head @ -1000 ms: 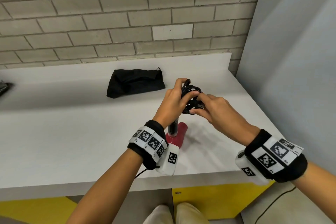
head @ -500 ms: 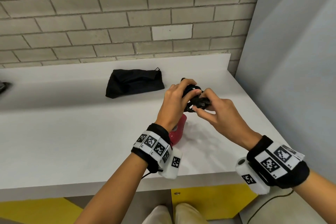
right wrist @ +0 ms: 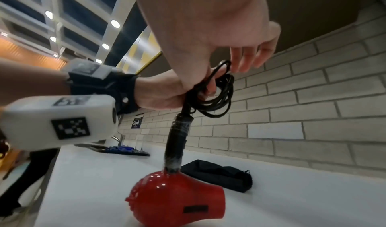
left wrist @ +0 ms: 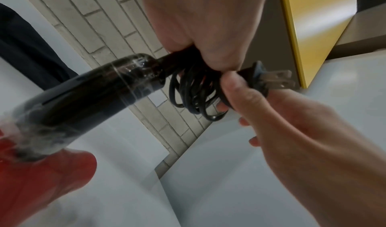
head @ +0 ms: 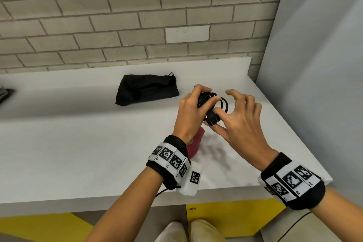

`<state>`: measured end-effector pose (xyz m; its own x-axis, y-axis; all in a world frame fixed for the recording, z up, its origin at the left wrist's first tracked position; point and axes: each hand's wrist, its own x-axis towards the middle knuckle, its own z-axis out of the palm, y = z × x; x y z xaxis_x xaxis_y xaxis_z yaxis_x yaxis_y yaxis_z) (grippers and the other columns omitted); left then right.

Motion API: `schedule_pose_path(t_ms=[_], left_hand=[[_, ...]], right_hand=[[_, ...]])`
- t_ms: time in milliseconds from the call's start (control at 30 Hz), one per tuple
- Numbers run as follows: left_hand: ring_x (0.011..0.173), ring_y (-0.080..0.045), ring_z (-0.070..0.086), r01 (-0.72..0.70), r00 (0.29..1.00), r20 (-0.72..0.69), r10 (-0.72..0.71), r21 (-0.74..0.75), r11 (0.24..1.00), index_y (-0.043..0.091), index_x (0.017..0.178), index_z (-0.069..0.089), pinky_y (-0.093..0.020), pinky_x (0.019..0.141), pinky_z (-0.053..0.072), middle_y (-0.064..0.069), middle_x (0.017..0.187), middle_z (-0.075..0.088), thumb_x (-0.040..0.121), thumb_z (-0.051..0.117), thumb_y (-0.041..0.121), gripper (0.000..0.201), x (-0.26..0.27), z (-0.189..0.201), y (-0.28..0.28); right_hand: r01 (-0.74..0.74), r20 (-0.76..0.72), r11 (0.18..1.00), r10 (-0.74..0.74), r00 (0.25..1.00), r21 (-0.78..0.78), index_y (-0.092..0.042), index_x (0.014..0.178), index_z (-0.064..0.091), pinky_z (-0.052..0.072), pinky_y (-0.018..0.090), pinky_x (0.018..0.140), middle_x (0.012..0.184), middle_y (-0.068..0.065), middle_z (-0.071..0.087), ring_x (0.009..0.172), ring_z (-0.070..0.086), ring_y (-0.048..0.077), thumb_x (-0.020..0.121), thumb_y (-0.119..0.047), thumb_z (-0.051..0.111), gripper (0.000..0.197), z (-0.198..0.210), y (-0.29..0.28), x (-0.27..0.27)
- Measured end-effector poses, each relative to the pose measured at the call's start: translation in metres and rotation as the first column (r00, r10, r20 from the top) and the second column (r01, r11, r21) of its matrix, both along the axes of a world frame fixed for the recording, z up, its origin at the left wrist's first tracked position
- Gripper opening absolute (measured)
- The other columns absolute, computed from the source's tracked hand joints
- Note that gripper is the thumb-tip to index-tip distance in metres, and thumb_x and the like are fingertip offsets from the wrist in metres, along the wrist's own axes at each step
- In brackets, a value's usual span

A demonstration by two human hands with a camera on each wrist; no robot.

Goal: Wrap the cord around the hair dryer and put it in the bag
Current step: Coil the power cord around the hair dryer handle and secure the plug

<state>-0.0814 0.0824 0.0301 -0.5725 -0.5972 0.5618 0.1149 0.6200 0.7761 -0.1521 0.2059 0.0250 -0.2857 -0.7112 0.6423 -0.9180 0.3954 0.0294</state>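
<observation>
head view, low centre of the frame: the red hair dryer stands with its body on the white counter, handle up, mostly hidden behind the left wrist. just above it, near the middle, the left hand is curled tight round the top of the handle and the black cord, which sits there in several loose loops. to its right the right hand pinches the plug between thumb and a finger, the other fingers spread and free; the prongs point down and toward the camera. the left wrist view shows the loops bunched at the handle's end rather than lying snug along it, so the coiling looks nearly done, with only the plug end left to tuck in. farther back, centre left of the frame, the black bag lies flat and crumpled on the counter, well apart from the hands, its mouth apparently not opened. so the bagging step has yet to begin.
</observation>
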Motion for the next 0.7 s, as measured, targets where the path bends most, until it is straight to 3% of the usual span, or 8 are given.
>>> schedule_pose_path(t_ms=[67, 133, 267, 333, 400, 500, 567, 700], left_hand=[[0.081, -0.013, 0.065, 0.000, 1.000, -0.002, 0.000, -0.008, 1.000, 0.014, 0.101, 0.061, -0.023, 0.072, 0.052, -0.001, 0.087, 0.068, 0.085, 0.069, 0.030, 0.024, 0.001, 0.000, 0.001], [0.078, -0.012, 0.065, -0.008, 1.000, -0.025, 0.007, -0.041, 0.999, 0.012, 0.101, 0.062, -0.017, 0.068, 0.049, 0.000, 0.085, 0.068, 0.086, 0.068, 0.029, 0.023, 0.003, 0.000, 0.001], [0.084, -0.017, 0.067, -0.046, 0.999, -0.030, 0.043, -0.105, 0.993, 0.014, 0.109, 0.063, -0.032, 0.077, 0.054, -0.005, 0.091, 0.071, 0.085, 0.068, 0.033, 0.031, 0.005, -0.004, -0.011], [0.087, -0.018, 0.066, -0.057, 0.998, 0.008, 0.058, -0.053, 0.997, 0.019, 0.119, 0.059, -0.030, 0.080, 0.054, -0.009, 0.093, 0.069, 0.084, 0.068, 0.040, 0.041, 0.007, -0.007, -0.018], [0.091, -0.018, 0.064, -0.120, 0.992, 0.026, 0.121, -0.049, 0.992, 0.018, 0.122, 0.058, -0.025, 0.083, 0.051, -0.010, 0.099, 0.067, 0.082, 0.068, 0.042, 0.048, 0.009, -0.007, -0.026], [0.086, -0.016, 0.064, -0.199, 0.980, -0.016, 0.199, -0.179, 0.963, 0.004, 0.105, 0.066, -0.021, 0.081, 0.050, -0.011, 0.095, 0.070, 0.084, 0.070, 0.033, 0.036, 0.011, -0.004, -0.039], [0.083, -0.016, 0.064, -0.199, 0.980, -0.012, 0.201, -0.202, 0.959, 0.002, 0.101, 0.066, -0.018, 0.078, 0.049, -0.011, 0.093, 0.070, 0.085, 0.069, 0.030, 0.033, 0.011, -0.003, -0.039], [0.078, -0.009, 0.063, -0.041, 0.998, 0.038, 0.048, -0.170, 0.985, 0.004, 0.096, 0.068, -0.018, 0.073, 0.048, -0.003, 0.087, 0.070, 0.085, 0.069, 0.027, 0.025, 0.013, -0.007, -0.029]], right_hand=[[-0.056, -0.019, 0.998, 0.056, 0.998, -0.041, -0.018, 0.111, 0.055, 0.036, 0.042, 0.078, 0.129, 0.014, 0.041, 0.105, 0.045, 0.034, 0.087, -0.040, 0.057, 0.033, 0.000, 0.000, -0.003], [-0.194, 0.005, 0.973, 0.196, 0.981, -0.124, -0.012, 0.113, 0.052, 0.041, 0.039, 0.077, 0.122, 0.008, 0.039, 0.101, 0.050, 0.030, 0.086, -0.026, 0.061, 0.032, 0.001, 0.002, -0.006], [-0.348, 0.157, 0.901, 0.395, 0.905, -0.259, -0.006, 0.107, 0.053, 0.044, 0.021, 0.087, 0.110, 0.011, 0.049, 0.096, 0.052, 0.018, 0.089, -0.021, 0.055, 0.024, 0.007, 0.010, -0.005], [-0.343, 0.245, 0.877, 0.433, 0.867, -0.336, -0.001, 0.103, 0.056, 0.040, 0.008, 0.086, 0.104, 0.014, 0.053, 0.088, 0.048, 0.005, 0.088, -0.018, 0.055, 0.023, 0.011, 0.018, -0.002], [-0.341, 0.268, 0.857, 0.458, 0.848, -0.386, 0.001, 0.099, 0.058, 0.038, 0.004, 0.081, 0.099, 0.012, 0.055, 0.082, 0.047, 0.001, 0.087, -0.017, 0.055, 0.022, 0.015, 0.027, 0.002], [-0.356, 0.280, 0.848, 0.479, 0.832, -0.393, 0.000, 0.096, 0.058, 0.043, 0.009, 0.076, 0.096, 0.007, 0.055, 0.078, 0.052, 0.009, 0.087, -0.020, 0.055, 0.022, 0.018, 0.040, 0.006], [-0.301, 0.397, 0.838, 0.494, 0.773, -0.455, -0.006, 0.094, 0.060, 0.043, 0.011, 0.074, 0.092, 0.000, 0.057, 0.079, 0.057, 0.008, 0.089, -0.027, 0.054, 0.023, 0.020, 0.044, 0.000], [0.036, 0.760, 0.857, 0.437, 0.481, -0.515, -0.022, 0.090, 0.061, 0.048, 0.028, 0.077, 0.077, -0.010, 0.068, 0.074, 0.062, 0.010, 0.095, -0.033, 0.049, 0.017, 0.008, 0.039, -0.034]])
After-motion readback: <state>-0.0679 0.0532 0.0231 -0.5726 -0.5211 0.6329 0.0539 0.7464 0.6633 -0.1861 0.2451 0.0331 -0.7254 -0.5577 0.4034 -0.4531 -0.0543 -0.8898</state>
